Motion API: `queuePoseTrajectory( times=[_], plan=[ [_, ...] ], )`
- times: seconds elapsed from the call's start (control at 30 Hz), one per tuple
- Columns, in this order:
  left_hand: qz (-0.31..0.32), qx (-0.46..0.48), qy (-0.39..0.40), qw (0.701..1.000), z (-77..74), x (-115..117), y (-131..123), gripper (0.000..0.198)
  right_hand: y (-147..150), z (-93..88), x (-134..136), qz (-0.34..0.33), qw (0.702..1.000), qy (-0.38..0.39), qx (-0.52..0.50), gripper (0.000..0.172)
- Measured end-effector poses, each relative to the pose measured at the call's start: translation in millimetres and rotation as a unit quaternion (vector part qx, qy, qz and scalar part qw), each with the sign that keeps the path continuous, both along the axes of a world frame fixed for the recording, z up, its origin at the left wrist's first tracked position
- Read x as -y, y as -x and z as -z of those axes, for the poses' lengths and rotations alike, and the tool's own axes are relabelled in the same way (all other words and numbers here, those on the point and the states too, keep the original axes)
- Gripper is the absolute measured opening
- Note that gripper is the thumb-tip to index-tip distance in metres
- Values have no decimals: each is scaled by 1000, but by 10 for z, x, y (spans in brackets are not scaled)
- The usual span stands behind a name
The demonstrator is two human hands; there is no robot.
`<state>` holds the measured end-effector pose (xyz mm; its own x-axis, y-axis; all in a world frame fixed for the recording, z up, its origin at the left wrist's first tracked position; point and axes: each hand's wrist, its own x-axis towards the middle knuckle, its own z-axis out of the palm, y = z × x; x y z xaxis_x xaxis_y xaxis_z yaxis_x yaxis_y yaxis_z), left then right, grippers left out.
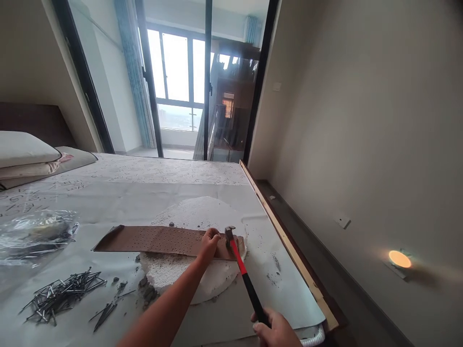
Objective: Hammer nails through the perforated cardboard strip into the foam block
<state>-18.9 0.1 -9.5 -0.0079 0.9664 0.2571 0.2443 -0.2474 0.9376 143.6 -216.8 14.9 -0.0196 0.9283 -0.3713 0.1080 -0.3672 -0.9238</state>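
My right hand is wrapped round the black lower handle of a red and black claw hammer. The hammer's metal head is over the right end of a brown perforated strip, close to my left fingers. My left hand is closed in a pinch on top of the strip; what its fingertips hold is hidden or too small to tell. Under the strip lies a rough round white foam slab, with grey crumbs around its edge. A heap of nails lies at the lower left, and several loose nails are beside it.
A clear plastic bag rests on the left of the grey sheet covering the bed. Pillows are at the far left. A wooden edge rail runs along the right, beside a gap and the wall. Sliding glass doors stand beyond.
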Motion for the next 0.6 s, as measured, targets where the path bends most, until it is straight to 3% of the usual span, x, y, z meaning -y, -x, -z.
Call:
queuePoseTrajectory(
  times=[0.2, 0.33, 0.4, 0.5, 0.6],
  plan=[
    [23, 40, 32, 998, -117, -27, 28, 18, 68, -75, 24, 4, 999, -35, -25, 30],
    [45, 38, -19, 998, -279, 365, 222, 17, 152, -140, 104, -4, 996, -13, -89, 37],
    [64, -11, -41, 997, -299, 728, 441, 16, 186, -139, 133, -9, 993, -3, -122, 38],
    [56, -110, -32, 992, -200, 1279, 951, 17, 224, -100, 145, -9, 986, 3, -164, 40],
    [-46, -190, 7, 981, -28, 1622, 1698, 19, 297, -64, 156, 1, 982, 3, -187, 44]
  ],
)
